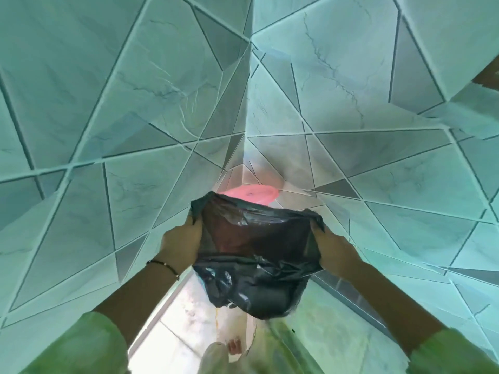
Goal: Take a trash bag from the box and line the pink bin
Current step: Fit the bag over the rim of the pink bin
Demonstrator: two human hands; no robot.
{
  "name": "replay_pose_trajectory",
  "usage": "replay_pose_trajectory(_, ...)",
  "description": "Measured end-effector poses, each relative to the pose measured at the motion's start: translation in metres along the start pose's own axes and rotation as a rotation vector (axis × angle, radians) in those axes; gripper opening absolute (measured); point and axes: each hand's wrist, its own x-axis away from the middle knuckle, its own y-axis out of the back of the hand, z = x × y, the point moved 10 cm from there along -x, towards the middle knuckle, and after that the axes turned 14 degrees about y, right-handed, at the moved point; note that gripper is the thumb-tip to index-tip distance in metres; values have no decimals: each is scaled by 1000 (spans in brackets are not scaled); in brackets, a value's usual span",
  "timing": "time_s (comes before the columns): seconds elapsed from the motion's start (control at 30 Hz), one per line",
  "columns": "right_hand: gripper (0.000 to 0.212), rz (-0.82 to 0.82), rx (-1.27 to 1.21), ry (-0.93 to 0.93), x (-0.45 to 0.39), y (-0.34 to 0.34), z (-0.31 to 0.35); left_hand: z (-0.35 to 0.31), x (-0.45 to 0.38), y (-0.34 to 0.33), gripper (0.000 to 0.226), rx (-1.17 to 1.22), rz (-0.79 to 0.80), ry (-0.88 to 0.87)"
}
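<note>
A black trash bag (256, 247) hangs in front of me with its mouth stretched wide. My left hand (182, 242) grips the left edge of the mouth and my right hand (333, 252) grips the right edge. The closed bottom of the bag sags crumpled below the hands. Behind the bag's top edge, only a slice of the pink bin (249, 194) shows, standing in the corner of the room. The box of bags is not in view.
Two tiled walls (135, 117) with pale green angular patterns meet in a corner straight ahead. A light marbled floor (189, 319) lies below. Green sleeves and a foot (233, 346) show at the bottom edge.
</note>
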Motion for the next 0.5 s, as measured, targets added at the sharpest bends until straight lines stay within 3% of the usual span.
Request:
replay_pose_trajectory(0.2, 84, -115, 11, -29, -38, 5, -16, -11, -28, 2, 79, 99, -1, 77)
replay_pose_trajectory(0.5, 77, 121, -71, -105, -104, -99, -53, -7, -70, -124, 81, -90, 174, 99)
